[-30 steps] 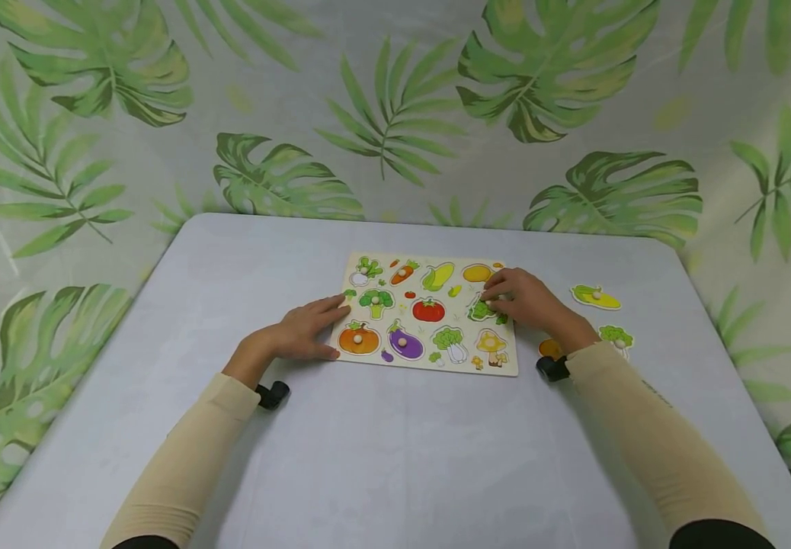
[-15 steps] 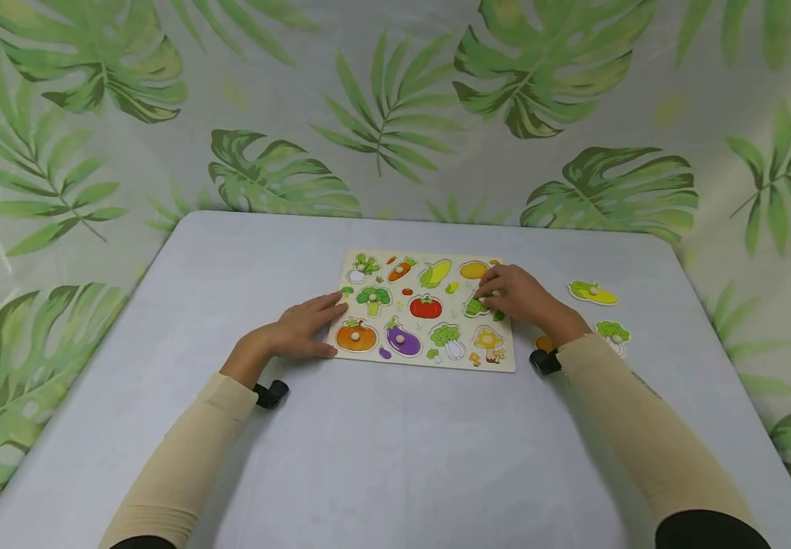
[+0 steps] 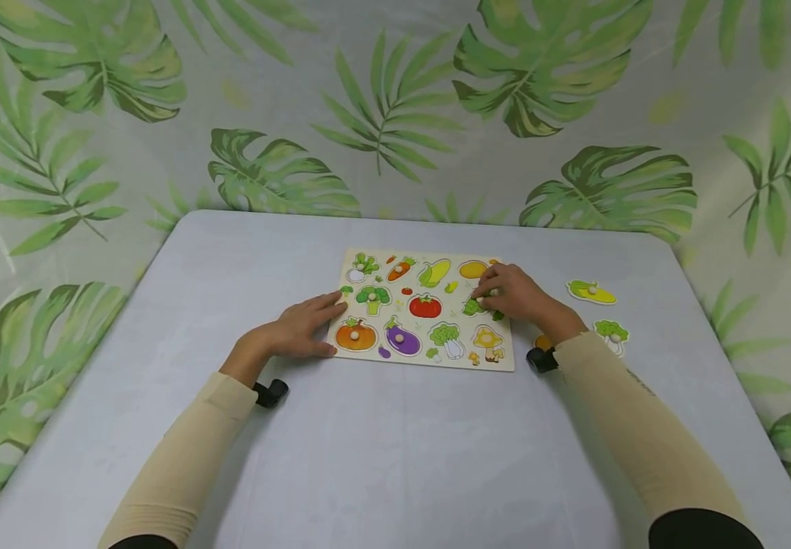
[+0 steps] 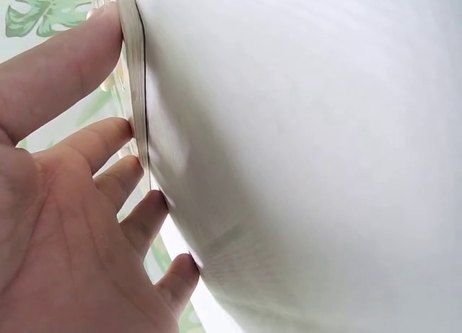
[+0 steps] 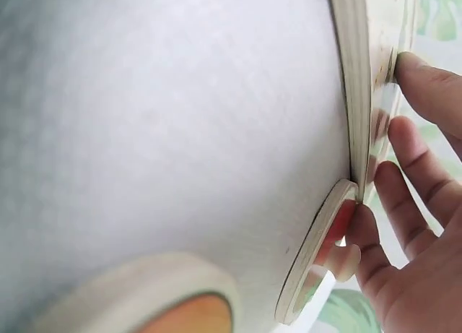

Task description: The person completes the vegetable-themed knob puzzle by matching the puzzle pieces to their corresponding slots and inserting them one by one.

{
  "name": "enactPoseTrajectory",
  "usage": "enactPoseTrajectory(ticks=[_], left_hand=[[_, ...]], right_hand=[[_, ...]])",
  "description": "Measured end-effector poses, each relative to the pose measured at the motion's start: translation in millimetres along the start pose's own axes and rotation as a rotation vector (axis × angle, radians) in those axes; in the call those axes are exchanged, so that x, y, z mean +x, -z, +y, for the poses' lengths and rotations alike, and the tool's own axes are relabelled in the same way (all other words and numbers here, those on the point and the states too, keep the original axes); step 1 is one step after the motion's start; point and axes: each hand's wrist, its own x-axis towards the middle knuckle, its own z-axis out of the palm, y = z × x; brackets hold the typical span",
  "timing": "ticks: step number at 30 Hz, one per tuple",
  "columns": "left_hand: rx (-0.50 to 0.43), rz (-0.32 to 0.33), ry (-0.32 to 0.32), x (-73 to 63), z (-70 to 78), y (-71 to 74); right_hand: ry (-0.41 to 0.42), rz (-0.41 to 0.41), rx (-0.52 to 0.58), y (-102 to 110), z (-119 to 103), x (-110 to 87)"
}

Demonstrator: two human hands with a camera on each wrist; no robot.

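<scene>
A wooden vegetable peg puzzle board [image 3: 460, 313] lies flat near the middle of the table. The left hand [image 3: 302, 328] rests at its left side with fingers spread; in the left wrist view, the thumb and fingertips of that hand [image 4: 79, 196] touch the board's edge [image 4: 136, 73]. At the board's right side, the right hand [image 3: 515, 293] has its fingers bent over a leafy green vegetable piece [image 3: 472, 307] and appears to pinch it by its knob. The fingers partly cover that piece. In the right wrist view, the right hand's fingertips [image 5: 415, 149] are along the board's side.
Right of the board lie a corn piece [image 3: 590, 292] and a leafy cabbage piece [image 3: 611, 335]. An orange round piece [image 3: 542, 342] is partly hidden by the right wrist. Pumpkin [image 3: 356, 335], eggplant [image 3: 402, 339], broccoli [image 3: 373, 300] and carrot [image 3: 401, 268] pieces with knobs sit on the board.
The green piece under the right hand has shifted slightly left and appears to lie flatter in its outline. The left hand keeps its place on the board.
</scene>
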Motion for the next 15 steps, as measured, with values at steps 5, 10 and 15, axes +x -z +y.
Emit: enactPoseTrajectory(ticks=[5,10,15], left_hand=[[0.007,-0.001,-0.013,0.4,0.7,-0.1],[0.019,-0.012,0.009,-1.4,1.1,0.3],[0.024,-0.005,0.005,-1.6,0.8,1.0]], right_hand=[[0.016,-0.034,0.001,3.8,1.4,-4.0],[0.076,-0.047,0.032,13.3,2.4,-13.7],[-0.006,-0.027,0.036,37.0,13.2,-28.2]])
